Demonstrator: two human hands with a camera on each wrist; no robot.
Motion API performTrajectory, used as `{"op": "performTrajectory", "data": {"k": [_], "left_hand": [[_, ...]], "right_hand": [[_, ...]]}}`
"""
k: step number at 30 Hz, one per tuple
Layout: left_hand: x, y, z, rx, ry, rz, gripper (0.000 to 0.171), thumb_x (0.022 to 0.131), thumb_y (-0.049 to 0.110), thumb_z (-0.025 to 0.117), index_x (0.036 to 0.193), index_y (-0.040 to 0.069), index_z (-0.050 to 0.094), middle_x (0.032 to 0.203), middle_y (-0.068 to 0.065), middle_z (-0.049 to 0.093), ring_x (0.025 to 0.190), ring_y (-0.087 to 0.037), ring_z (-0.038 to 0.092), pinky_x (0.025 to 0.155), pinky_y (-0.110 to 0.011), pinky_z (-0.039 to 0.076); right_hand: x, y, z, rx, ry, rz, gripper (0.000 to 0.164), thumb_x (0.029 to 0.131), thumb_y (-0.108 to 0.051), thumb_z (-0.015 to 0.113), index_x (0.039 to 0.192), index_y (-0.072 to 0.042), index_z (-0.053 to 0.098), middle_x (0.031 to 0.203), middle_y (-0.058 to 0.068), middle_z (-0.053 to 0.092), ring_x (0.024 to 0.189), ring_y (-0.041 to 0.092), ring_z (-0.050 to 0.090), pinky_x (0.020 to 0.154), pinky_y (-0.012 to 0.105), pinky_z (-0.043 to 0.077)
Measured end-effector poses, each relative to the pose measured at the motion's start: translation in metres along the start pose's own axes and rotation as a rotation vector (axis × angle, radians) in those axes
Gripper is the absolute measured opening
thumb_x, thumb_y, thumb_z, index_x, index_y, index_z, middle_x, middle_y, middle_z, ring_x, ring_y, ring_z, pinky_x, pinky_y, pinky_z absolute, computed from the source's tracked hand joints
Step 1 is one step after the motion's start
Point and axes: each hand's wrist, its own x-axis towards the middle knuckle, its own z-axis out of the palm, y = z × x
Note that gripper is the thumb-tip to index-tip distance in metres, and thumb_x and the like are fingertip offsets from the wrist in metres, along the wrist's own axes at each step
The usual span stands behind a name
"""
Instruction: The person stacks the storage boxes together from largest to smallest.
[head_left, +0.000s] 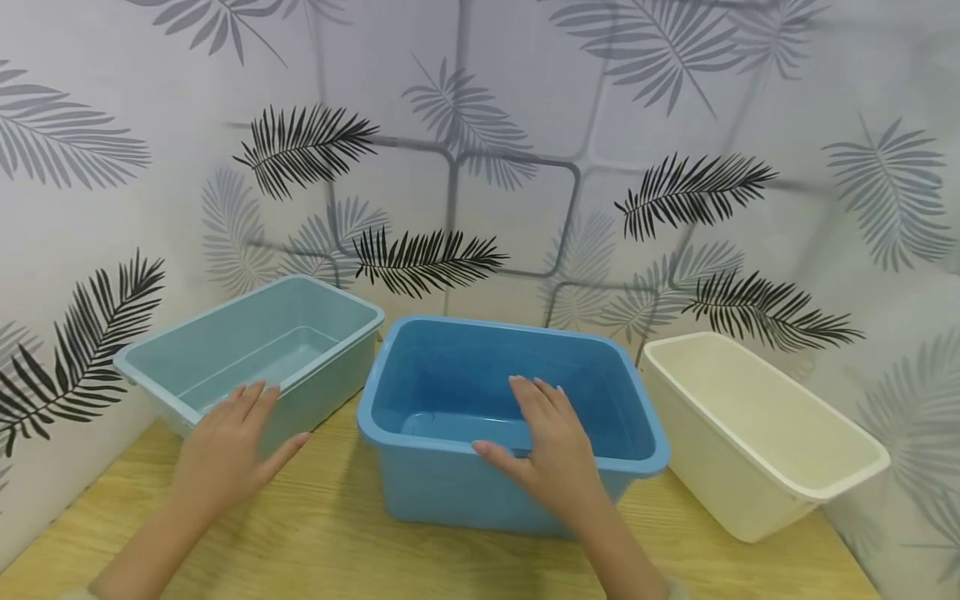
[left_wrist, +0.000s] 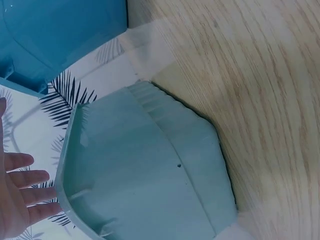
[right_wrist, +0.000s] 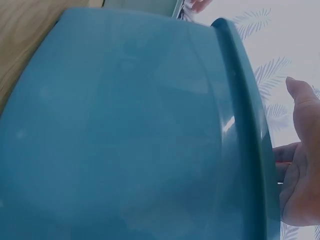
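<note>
Three plastic bins stand side by side. The pale teal bin (head_left: 337,379) is at the left, the blue bin (head_left: 480,492) in the middle and the cream bin (head_left: 705,467) at the right. My left hand (head_left: 225,450), fingers extended and thumb spread, is at the near rim of the teal bin; in the left wrist view its fingertips are beside that rim, and contact is unclear. Over the blue bin's near rim reaches my right hand (head_left: 551,454), fingers straight and thumb apart. Neither hand holds anything. No contents show in the bins.
A light wood table (head_left: 322,550) carries the bins. Close behind them and along both sides is a pale wall covering (head_left: 517,100) with a feather-leaf print. Narrow gaps separate the blue bin from its neighbours.
</note>
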Motion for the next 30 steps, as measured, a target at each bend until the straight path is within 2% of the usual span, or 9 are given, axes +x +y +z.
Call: {"op": "performTrajectory", "data": {"k": [2,5,9,11,16,19,23,27,30], "left_hand": [[0.000,-0.002,-0.001,0.013,-0.030,-0.012,0.089,0.088,0.070,0.026,0.116,-0.008,0.058,0.114,-0.030,0.060,0.103,-0.049,0.057,0.084,-0.055,0.047],[-0.001,-0.005,-0.004,0.033,-0.093,-0.038,0.080,0.089,0.064,0.038,0.119,-0.008,0.055,0.117,-0.031,0.058,0.106,-0.050,0.054,0.087,-0.055,0.045],[0.000,-0.011,-0.004,0.058,-0.112,-0.035,0.070,0.090,0.054,0.048,0.120,-0.009,0.054,0.114,-0.033,0.058,0.104,-0.053,0.054,0.087,-0.056,0.045],[0.000,-0.014,-0.003,0.061,-0.102,-0.029,0.068,0.090,0.051,0.049,0.120,-0.009,0.054,0.112,-0.033,0.059,0.103,-0.053,0.054,0.087,-0.056,0.045],[-0.002,-0.016,-0.002,0.065,-0.110,-0.033,0.066,0.091,0.050,0.048,0.121,-0.009,0.053,0.111,-0.033,0.059,0.103,-0.053,0.054,0.086,-0.056,0.046],[-0.004,-0.017,-0.002,0.073,-0.150,-0.056,0.066,0.092,0.050,0.047,0.122,-0.009,0.052,0.114,-0.033,0.058,0.105,-0.052,0.053,0.087,-0.058,0.044],[-0.007,-0.017,-0.002,0.088,-0.219,-0.099,0.059,0.089,0.039,0.058,0.123,-0.008,0.051,0.118,-0.032,0.057,0.110,-0.051,0.051,0.091,-0.063,0.039],[-0.007,-0.018,0.000,0.086,-0.224,-0.097,0.056,0.083,0.028,0.066,0.122,-0.009,0.050,0.117,-0.032,0.057,0.110,-0.051,0.052,0.091,-0.065,0.038],[-0.006,-0.018,0.001,0.081,-0.217,-0.095,0.055,0.080,0.022,0.068,0.120,-0.011,0.050,0.116,-0.033,0.057,0.108,-0.051,0.052,0.090,-0.066,0.038]], "right_hand": [[0.004,-0.006,0.002,0.015,0.000,-0.018,0.091,0.083,-0.074,0.033,0.133,0.000,0.046,0.132,0.016,0.054,0.124,0.035,0.048,0.107,0.051,0.032],[0.009,-0.016,0.006,0.046,-0.016,-0.034,0.093,0.083,-0.074,0.029,0.135,0.001,0.043,0.134,0.017,0.052,0.126,0.035,0.047,0.108,0.049,0.032],[0.017,-0.031,0.012,0.072,-0.036,-0.076,0.093,0.085,-0.073,0.026,0.137,0.002,0.041,0.136,0.017,0.050,0.127,0.034,0.046,0.108,0.047,0.032],[0.022,-0.039,0.014,0.070,-0.043,-0.107,0.089,0.086,-0.070,0.032,0.137,0.002,0.041,0.136,0.016,0.050,0.127,0.033,0.046,0.108,0.046,0.033],[0.033,-0.060,0.020,0.077,-0.101,-0.154,0.080,0.083,-0.053,0.061,0.139,0.000,0.038,0.141,0.014,0.046,0.133,0.028,0.040,0.111,0.042,0.029],[0.038,-0.073,0.026,0.133,-0.141,-0.156,0.083,0.081,-0.046,0.065,0.142,0.000,0.032,0.145,0.014,0.040,0.137,0.027,0.035,0.111,0.041,0.029],[0.044,-0.087,0.039,0.231,-0.086,-0.207,0.079,0.091,-0.050,0.051,0.144,0.002,0.025,0.146,0.018,0.037,0.137,0.030,0.033,0.107,0.041,0.036],[0.048,-0.101,0.054,0.220,0.006,-0.306,0.068,0.098,-0.046,0.035,0.140,0.007,0.030,0.143,0.021,0.039,0.136,0.031,0.034,0.109,0.037,0.034],[0.050,-0.112,0.064,0.188,-0.012,-0.326,0.061,0.096,-0.035,0.047,0.139,0.007,0.033,0.144,0.020,0.039,0.137,0.029,0.033,0.111,0.034,0.030]]}}
